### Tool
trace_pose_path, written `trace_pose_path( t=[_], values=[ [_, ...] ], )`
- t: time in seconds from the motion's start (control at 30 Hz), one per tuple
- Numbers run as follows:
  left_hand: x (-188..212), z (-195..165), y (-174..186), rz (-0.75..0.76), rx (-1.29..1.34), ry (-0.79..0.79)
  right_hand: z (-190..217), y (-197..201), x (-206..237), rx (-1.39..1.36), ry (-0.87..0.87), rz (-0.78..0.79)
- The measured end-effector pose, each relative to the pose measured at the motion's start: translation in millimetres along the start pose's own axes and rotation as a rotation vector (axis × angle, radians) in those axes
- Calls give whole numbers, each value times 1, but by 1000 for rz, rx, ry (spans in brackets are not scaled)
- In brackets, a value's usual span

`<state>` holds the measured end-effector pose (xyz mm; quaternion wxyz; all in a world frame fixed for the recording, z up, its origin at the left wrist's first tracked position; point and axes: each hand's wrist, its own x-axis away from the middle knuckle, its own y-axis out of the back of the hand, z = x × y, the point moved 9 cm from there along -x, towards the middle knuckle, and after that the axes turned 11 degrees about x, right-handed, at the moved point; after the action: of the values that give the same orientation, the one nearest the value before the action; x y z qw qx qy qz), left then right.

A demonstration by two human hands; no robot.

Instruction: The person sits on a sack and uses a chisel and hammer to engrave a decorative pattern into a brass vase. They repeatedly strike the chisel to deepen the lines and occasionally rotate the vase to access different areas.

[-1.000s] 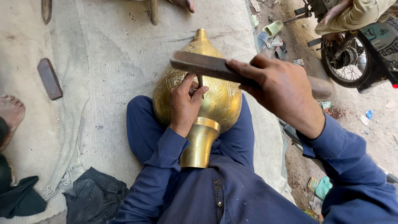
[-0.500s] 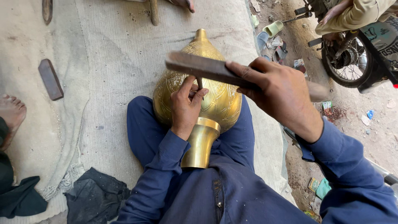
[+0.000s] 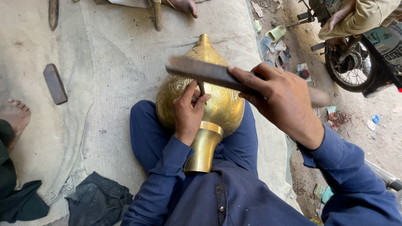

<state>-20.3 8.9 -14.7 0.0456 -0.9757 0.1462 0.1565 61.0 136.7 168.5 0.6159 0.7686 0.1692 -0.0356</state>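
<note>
- the brass vessel point(image 3: 217, 104) lies across the person's lap, between the blue-clad knees, its rounded engraved body resting on the legs and its pointed tip aimed away toward the top of the mat.
- its plain flared neck point(image 3: 204, 146) points back at the person's belly, touching the blue shirt.
- the left hand point(image 3: 190, 111) sits on the vessel's body, fingers curled tight around a thin dark chisel point(image 3: 202, 90) — the tool stands nearly upright, its tip on the engraved surface.
- the right hand point(image 3: 278, 98) is closed in a full grip on a flat dark bar point(image 3: 201, 71), held level just above the chisel's top; whether bar and chisel touch cannot be told.
- the bar's far end sticks out past the hand to the right and is blurred.
- the woven mat point(image 3: 121, 62) under the person is pale and dusty.
- a flat dark block point(image 3: 55, 83) lies on the mat well to the left of the vessel.
- a crumpled dark cloth point(image 3: 98, 199) lies by the person's left elbow.
- another person's bare foot point(image 3: 14, 117) rests at the left edge — a second foot point(image 3: 182, 6) shows at the top.
- a motorbike wheel point(image 3: 349, 67) stands on the dirt at upper right, with sandals point(image 3: 274, 35) near it.
</note>
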Motion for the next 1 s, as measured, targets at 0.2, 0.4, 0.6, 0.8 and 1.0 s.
trace_pose_path(
  t=[0.2, 0.4, 0.6, 0.8, 1.0],
  values=[
    [5, -6, 1, 1, -26, -59, 6, -5, 1, 22, 46, 40],
    [4, -8, 1, 15, -46, -18, 6, -10, 2, 2, 39, 73],
    [10, -12, 0, 5, -21, -59, 4, 0, 8, -96, 6, -23],
    [9, -4, 2, -12, -4, 4, 1, 6, 16, -251, -30, -71],
    [8, -10, 0, -4, -29, -50, -3, 8, 17, -114, -47, -65]
  ],
)
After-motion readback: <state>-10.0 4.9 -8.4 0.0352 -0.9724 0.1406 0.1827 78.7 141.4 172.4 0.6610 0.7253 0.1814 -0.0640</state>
